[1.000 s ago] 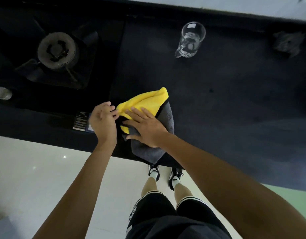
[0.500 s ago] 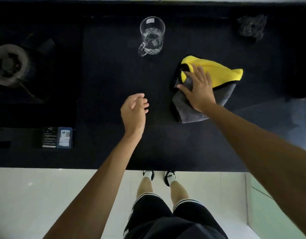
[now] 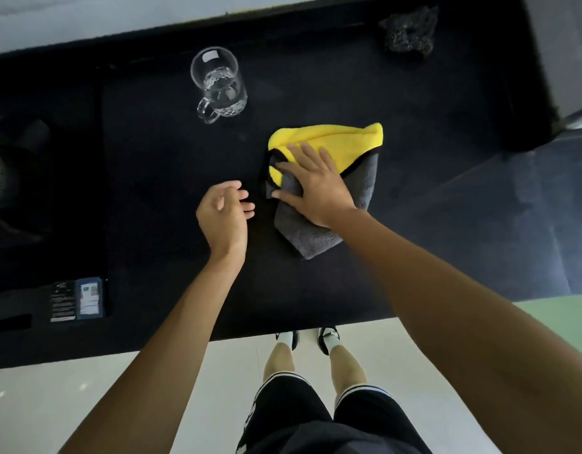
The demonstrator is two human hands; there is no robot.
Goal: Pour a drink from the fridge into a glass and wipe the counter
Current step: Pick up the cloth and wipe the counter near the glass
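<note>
Now: folded yellow-and-grey microfibre cloth (image 3: 329, 191) lies flat on the black matte surface (image 3: 447, 240), roughly mid-depth, right of centre. Right hand (image 3: 310, 183) is spread palm-down on top of it, fingers extended across the yellow fold, pressing rather than gripping. Left hand (image 3: 224, 216) hangs just beside the cloth's left edge, loosely curled, holding nothing, not touching the cloth.

Clear glass mug with a handle (image 3: 219, 85) stands upright behind and to the left of the cloth, apart from it; it holds some clear liquid, about half full by appearance. Pouring looks done; the wiping step appears to be in hand.

Outward: dark crumpled scouring pad (image 3: 407, 29) at the back right corner, well apart. Gas burner (image 3: 1, 178) at far left, a printed label (image 3: 76, 301) near the front edge.

Risk notes:
- A wipe stroke carried up and left could reach the mug; the cloth edge or knuckles could knock it, spilling liquid.
- Flat palm without a pinch: the top fold could slide off the grey layer and bunch.
- Idle left hand sits in the path of a leftward stroke.
</note>
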